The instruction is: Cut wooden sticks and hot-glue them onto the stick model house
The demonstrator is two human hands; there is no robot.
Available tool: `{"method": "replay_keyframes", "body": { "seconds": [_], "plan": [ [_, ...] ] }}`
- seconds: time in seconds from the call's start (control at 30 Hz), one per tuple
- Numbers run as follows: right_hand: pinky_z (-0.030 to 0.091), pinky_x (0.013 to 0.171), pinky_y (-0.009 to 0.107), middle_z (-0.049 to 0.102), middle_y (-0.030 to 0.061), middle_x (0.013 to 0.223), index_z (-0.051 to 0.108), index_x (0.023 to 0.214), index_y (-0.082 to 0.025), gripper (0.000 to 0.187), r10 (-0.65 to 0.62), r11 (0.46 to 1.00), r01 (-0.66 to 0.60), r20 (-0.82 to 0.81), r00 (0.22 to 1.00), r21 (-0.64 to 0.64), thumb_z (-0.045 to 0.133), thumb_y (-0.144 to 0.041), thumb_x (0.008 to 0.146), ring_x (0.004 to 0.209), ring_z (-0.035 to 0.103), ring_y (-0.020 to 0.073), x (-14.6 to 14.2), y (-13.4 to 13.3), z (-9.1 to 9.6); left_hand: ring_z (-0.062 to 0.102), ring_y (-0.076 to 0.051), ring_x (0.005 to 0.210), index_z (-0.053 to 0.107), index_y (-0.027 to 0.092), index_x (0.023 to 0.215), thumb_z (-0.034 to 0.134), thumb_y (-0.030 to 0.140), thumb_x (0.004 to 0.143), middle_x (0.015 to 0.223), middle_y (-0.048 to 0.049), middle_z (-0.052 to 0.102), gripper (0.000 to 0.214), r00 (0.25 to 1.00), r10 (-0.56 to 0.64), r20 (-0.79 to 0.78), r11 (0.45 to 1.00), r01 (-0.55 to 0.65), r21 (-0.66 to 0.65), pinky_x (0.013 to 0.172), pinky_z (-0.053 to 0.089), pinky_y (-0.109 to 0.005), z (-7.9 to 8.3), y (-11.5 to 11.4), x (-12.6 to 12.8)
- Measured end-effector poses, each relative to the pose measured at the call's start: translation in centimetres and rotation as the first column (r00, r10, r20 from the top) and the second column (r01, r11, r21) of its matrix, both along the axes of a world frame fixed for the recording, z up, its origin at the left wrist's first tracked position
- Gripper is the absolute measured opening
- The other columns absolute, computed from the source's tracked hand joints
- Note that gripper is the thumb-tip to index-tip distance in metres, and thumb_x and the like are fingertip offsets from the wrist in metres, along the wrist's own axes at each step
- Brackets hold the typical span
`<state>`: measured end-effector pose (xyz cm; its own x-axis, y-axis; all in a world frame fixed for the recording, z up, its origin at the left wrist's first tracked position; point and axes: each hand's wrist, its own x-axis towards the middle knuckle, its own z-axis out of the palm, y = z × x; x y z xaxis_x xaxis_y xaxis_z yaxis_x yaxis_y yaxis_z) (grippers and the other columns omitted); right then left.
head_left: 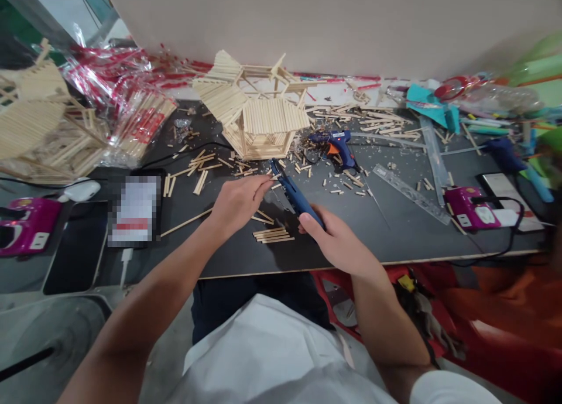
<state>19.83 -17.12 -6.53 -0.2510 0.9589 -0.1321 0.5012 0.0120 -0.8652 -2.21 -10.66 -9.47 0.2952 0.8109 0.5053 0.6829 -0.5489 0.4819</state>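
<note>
My right hand (pixel 336 240) is wrapped round the handles of a dark blue hand cutter (pixel 298 197), whose head points away to the upper left. My left hand (pixel 239 202) pinches a thin wooden stick (pixel 274 178) by the cutter's head; whether the blades touch it I cannot tell. Beneath, a row of cut wooden sticks (pixel 273 235) lies on the dark table (pixel 246 260). Just beyond my hands stands a small house model (pixel 263 120) built of sticks, with slatted roof panels and part of its roof frame bare.
A blue glue gun (pixel 336 146) lies right of the model, near a clear ruler (pixel 410 193). Stick offcuts (pixel 377 120) are scattered around. At left are phones (pixel 76 246), a purple power socket (pixel 30 225), bagged sticks (pixel 140 120) and another stick model (pixel 39 117).
</note>
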Motion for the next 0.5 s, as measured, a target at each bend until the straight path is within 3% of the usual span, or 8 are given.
{"method": "replay_keyframes", "body": {
  "seconds": [0.27,0.5],
  "plan": [
    [0.049,0.09,0.039,0.07,0.0083,0.099,0.062,0.118,-0.021,0.045,0.019,1.0,-0.019,-0.005,1.0,0.005,0.044,-0.057,0.1,0.102,0.064,0.0252,-0.43,0.03,-0.41,0.074,-0.017,0.077,0.073,0.016,0.104,0.05,0.03,0.1,0.085,-0.0056,0.077,0.026,1.0,-0.021,0.01,0.999,0.022,-0.037,0.074,0.053,-0.025,0.17,-0.08,0.15],
    [0.05,0.087,0.039,0.071,0.0074,0.096,0.064,0.116,-0.022,0.044,0.021,1.0,-0.021,-0.008,1.0,0.019,0.043,-0.057,0.1,0.1,0.065,0.0255,-0.25,0.25,-0.52,0.071,-0.014,0.068,0.072,0.016,0.1,0.047,0.028,0.101,0.08,-0.0042,0.076,0.028,0.999,-0.033,-0.009,0.999,0.033,0.006,0.066,0.05,-0.023,0.16,-0.06,0.25]
  ]
}}
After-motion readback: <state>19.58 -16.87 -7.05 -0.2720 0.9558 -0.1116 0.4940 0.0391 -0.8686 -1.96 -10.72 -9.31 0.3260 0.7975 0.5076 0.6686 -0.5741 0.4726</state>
